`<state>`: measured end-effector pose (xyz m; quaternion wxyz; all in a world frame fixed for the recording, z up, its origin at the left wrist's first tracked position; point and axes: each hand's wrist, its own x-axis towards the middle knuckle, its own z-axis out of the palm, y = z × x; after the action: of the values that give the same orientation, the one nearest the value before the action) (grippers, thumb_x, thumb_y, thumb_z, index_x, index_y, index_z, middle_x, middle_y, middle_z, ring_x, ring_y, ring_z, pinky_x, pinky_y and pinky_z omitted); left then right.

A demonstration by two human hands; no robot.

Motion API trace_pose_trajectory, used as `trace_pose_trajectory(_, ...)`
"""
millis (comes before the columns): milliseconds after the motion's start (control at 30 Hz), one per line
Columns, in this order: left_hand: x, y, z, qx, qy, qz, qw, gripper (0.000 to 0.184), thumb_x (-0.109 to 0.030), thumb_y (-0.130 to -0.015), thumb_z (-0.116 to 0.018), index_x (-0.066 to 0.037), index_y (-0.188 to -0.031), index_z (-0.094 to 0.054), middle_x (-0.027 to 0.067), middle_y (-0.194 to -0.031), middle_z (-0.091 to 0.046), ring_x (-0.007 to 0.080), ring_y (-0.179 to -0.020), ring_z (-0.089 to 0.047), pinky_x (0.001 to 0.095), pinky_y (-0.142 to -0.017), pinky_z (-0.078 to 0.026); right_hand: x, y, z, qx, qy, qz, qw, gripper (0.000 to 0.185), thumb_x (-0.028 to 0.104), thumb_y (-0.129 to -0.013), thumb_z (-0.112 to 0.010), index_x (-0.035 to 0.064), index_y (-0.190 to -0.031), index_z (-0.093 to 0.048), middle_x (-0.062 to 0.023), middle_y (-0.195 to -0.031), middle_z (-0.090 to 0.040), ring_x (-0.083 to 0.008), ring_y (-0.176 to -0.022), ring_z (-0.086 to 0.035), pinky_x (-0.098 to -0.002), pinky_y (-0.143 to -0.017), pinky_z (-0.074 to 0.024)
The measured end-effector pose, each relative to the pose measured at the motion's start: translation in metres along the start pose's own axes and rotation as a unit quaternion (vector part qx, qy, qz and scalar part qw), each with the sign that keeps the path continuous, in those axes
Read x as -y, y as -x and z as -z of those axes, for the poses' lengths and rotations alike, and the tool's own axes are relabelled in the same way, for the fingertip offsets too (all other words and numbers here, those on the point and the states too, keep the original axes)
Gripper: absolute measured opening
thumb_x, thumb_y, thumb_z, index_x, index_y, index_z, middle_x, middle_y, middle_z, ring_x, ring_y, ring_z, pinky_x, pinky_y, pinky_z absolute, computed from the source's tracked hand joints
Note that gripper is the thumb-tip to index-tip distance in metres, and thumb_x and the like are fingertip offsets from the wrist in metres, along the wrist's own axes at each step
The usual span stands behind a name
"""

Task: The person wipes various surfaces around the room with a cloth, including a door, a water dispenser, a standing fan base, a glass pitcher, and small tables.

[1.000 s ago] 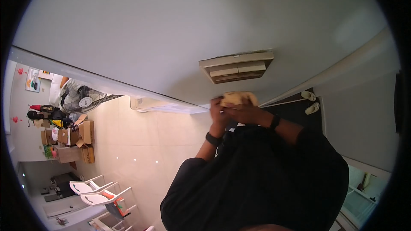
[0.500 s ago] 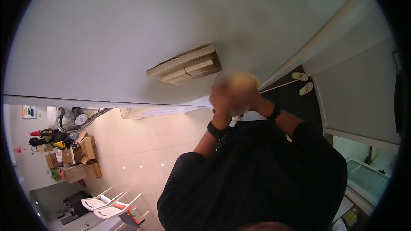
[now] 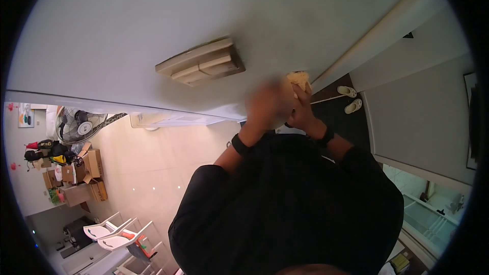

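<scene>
A yellowish sponge-like piece (image 3: 298, 79) is gripped in the fingers of my right hand (image 3: 303, 111), close to the pale wall. My left hand (image 3: 265, 106) is raised beside it, smeared by motion, so its fingers cannot be made out. To the upper left of both hands, a beige switch panel (image 3: 201, 63) sticks out from the wall (image 3: 127, 30).
A fan (image 3: 81, 125), cardboard boxes (image 3: 91, 164) and white chairs (image 3: 114, 234) stand at the left on the pale tiled floor (image 3: 153, 163). Light clogs (image 3: 352, 106) lie on a dark mat at the right.
The switch panel has shifted left in view. My hands, earlier together at the yellowish piece, are now a little apart, with the piece in my right hand.
</scene>
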<state>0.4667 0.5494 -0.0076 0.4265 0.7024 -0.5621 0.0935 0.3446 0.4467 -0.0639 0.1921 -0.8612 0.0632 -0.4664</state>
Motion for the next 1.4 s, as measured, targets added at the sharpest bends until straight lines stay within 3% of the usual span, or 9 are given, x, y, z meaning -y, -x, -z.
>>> trace_pose_trajectory(333,0.076,0.043,0.137,-0.047,-0.026,-0.052,0.997,0.035,0.005,-0.072,-0.078,-0.002,-0.105,-0.066,0.0123,-0.093,-0.064,0.0248,-0.076,-0.064,0.0313,-0.064,-0.054,0.110,-0.046,-0.107,0.002,-0.053,0.042,0.998,0.052,0.007,-0.077,-0.072,0.0194,-0.126,-0.060,-0.0084,-0.142,-0.047,-0.0383,-0.130,-0.042,-0.0543,-0.111,-0.0333)
trace_pose_trajectory(433,0.113,0.056,0.194,-0.123,0.024,-0.113,0.986,0.033,0.007,-0.073,-0.076,0.001,-0.105,-0.067,0.0111,-0.090,-0.064,0.0237,-0.075,-0.061,0.0296,-0.064,-0.053,0.164,-0.071,-0.160,-0.050,-0.073,0.070,0.994,0.052,0.013,-0.080,-0.073,0.0214,-0.128,-0.057,-0.0076,-0.143,-0.045,-0.0385,-0.130,-0.042,-0.0541,-0.113,-0.0333)
trace_pose_trajectory(467,0.124,0.065,0.205,-0.152,0.117,-0.076,0.979,0.034,0.007,-0.074,-0.075,0.002,-0.107,-0.067,0.0111,-0.088,-0.062,0.0228,-0.075,-0.060,0.0284,-0.064,-0.052,0.181,-0.077,-0.176,-0.062,-0.071,0.076,0.993,0.052,0.015,-0.080,-0.073,0.0222,-0.129,-0.056,-0.0071,-0.144,-0.045,-0.0381,-0.131,-0.041,-0.0541,-0.114,-0.0329)
trace_pose_trajectory(667,0.185,0.083,0.293,-0.171,0.065,-0.143,0.973,0.038,0.008,-0.075,-0.074,0.002,-0.111,-0.062,0.0118,-0.090,-0.060,0.0211,-0.078,-0.058,0.0265,-0.065,-0.051,0.255,-0.114,-0.265,-0.157,0.009,0.111,0.981,0.054,0.022,-0.081,-0.076,0.0235,-0.131,-0.055,0.0000,-0.145,-0.045,-0.0326,-0.137,-0.034,-0.0528,-0.115,-0.0307)
trace_pose_trajectory(767,0.229,0.111,0.282,-0.119,0.038,-0.033,0.992,0.030,0.009,-0.078,-0.069,-0.001,-0.105,-0.059,0.0110,-0.096,-0.058,0.0185,-0.081,-0.059,0.0257,-0.067,-0.053,0.263,-0.099,-0.292,-0.121,0.140,0.080,0.980,0.055,0.023,-0.079,-0.076,0.0220,-0.130,-0.057,0.0039,-0.143,-0.047,-0.0318,-0.136,-0.035,-0.0511,-0.113,-0.0326)
trace_pose_trajectory(867,0.236,0.118,0.275,-0.066,0.226,0.051,0.970,0.024,0.009,-0.080,-0.064,0.000,-0.101,-0.056,0.0101,-0.099,-0.057,0.0191,-0.086,-0.061,0.0273,-0.068,-0.056,0.271,-0.073,-0.308,-0.061,0.144,0.016,0.988,0.048,0.009,-0.076,-0.075,0.0156,-0.122,-0.063,0.0027,-0.140,-0.053,-0.0333,-0.133,-0.036,-0.0429,-0.111,-0.0355)
trace_pose_trajectory(933,0.236,0.120,0.275,-0.039,0.233,0.064,0.969,0.022,0.009,-0.083,-0.062,0.000,-0.102,-0.056,0.0106,-0.102,-0.056,0.0195,-0.089,-0.062,0.0277,-0.070,-0.056,0.276,-0.068,-0.307,-0.038,0.151,-0.005,0.988,0.052,0.016,-0.078,-0.075,0.0192,-0.128,-0.060,0.0038,-0.138,-0.053,-0.0317,-0.132,-0.040,-0.0473,-0.110,-0.0370)
trace_pose_trajectory(1167,0.206,0.076,0.291,-0.158,0.308,0.009,0.938,0.027,0.008,-0.082,-0.064,0.001,-0.107,-0.058,0.0173,-0.112,-0.059,0.0306,-0.092,-0.063,0.0344,-0.077,-0.057,0.277,-0.129,-0.273,-0.097,0.248,0.116,0.957,0.047,0.011,-0.081,-0.074,0.0193,-0.126,-0.064,0.0034,-0.138,-0.054,-0.0319,-0.132,-0.041,-0.0411,-0.110,-0.0399)
trace_pose_trajectory(1400,0.233,0.089,0.290,-0.067,0.295,0.003,0.953,0.028,0.006,-0.079,-0.069,-0.001,-0.104,-0.060,0.0148,-0.102,-0.061,0.0281,-0.088,-0.065,0.0347,-0.067,-0.056,0.291,-0.107,-0.300,-0.121,0.224,0.006,0.967,0.047,0.006,-0.080,-0.072,0.0149,-0.125,-0.063,-0.0034,-0.136,-0.055,-0.0336,-0.131,-0.043,-0.0475,-0.111,-0.0383)
